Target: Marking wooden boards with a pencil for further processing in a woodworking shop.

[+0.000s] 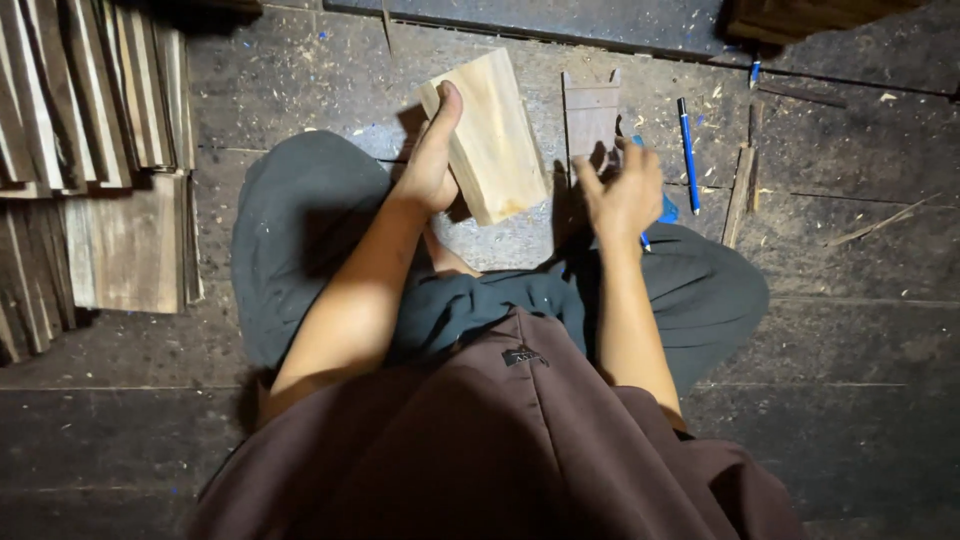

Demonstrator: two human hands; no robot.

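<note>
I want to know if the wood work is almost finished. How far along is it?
Done, it seems: cut pieces sit stacked in piles at the side. In hand: the left hand grips a pale block, and the right hand hovers by a dark template with something blue under it. Left: the block looks unmarked and uncut, and a blue pen lies unused on the floor.

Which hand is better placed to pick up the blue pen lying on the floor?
Right, probably. The right hand hovers with fingers spread just beside the blue pen, and it holds nothing I can make out. The left hand is farther away and already grips the pale wooden block.
</note>
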